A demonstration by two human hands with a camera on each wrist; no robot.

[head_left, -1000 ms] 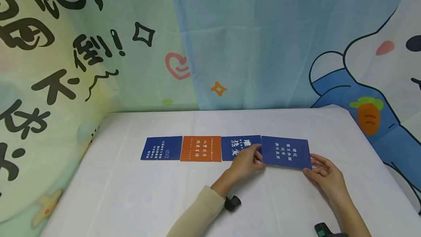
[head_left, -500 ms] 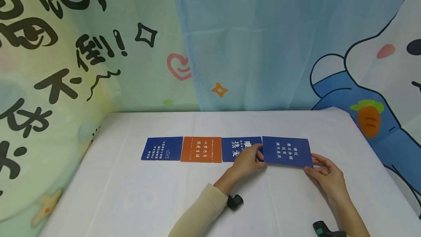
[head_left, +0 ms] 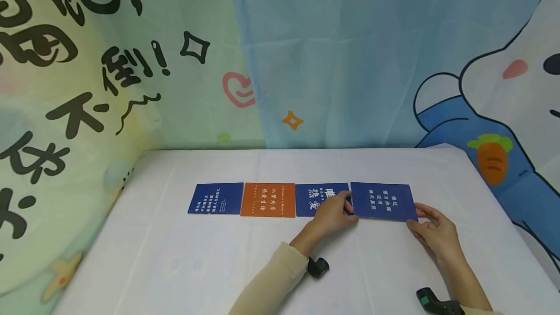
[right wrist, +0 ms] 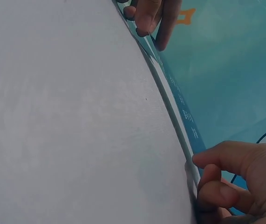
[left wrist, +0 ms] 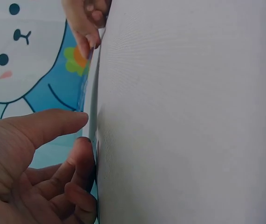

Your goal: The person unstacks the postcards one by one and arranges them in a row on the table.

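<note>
In the head view, a blue card [head_left: 382,201] with white writing lies at the right end of a row, its right side slanting slightly toward the person. My left hand [head_left: 334,213] pinches its left end, thumb at the lower corner. My right hand [head_left: 437,237] pinches the lower right corner between thumb and fingers. Partly behind the left hand lies another blue card [head_left: 312,193] with larger white characters. Left of it come an orange card [head_left: 268,200] and a further blue card [head_left: 216,198]. The right wrist view shows the held card [right wrist: 185,112] nearly edge-on.
White cloth [head_left: 197,266] covers the table beneath the cards. A printed curtain [head_left: 350,62] hangs behind the table's back edge. Black wrist devices sit on the left wrist [head_left: 318,267] and the right wrist [head_left: 437,303].
The held card has shifted slightly right, and its lower right corner has moved a little away from the person. Both hands have moved slightly right with it. The other cards keep their places.
</note>
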